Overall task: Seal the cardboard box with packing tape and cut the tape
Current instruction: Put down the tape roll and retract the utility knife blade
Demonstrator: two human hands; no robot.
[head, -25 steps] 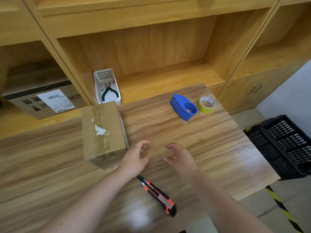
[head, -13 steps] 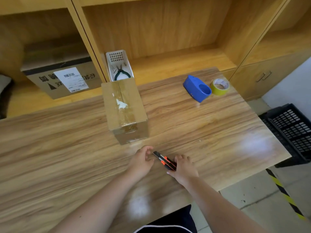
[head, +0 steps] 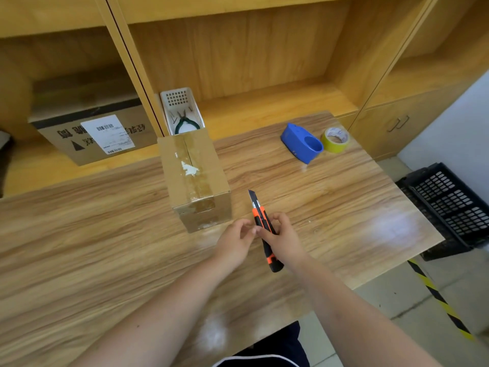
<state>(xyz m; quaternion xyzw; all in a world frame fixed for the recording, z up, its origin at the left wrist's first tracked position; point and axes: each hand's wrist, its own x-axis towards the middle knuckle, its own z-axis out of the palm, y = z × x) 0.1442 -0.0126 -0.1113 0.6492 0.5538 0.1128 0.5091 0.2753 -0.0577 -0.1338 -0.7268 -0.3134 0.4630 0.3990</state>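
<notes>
A small cardboard box (head: 194,178) stands on the wooden table (head: 79,234), clear tape running along its top seam and down its near end. My right hand (head: 284,238) is wrapped around an orange and black utility knife (head: 260,219) just right of the box, blade tip pointing away from me. My left hand (head: 235,241) touches the knife's handle with its fingertips. A blue tape dispenser (head: 301,143) and a yellow tape roll (head: 335,139) lie at the table's far right.
A white basket with green pliers (head: 182,115) sits on the shelf behind the box. A larger labelled carton (head: 98,135) rests on the shelf at left. A black plastic crate (head: 449,205) stands on the floor right of the table.
My hands went from empty above the table to picking up the knife. The knife now is lifted and pointing forward in my right hand. The view has shifted, so the box appears more central.
</notes>
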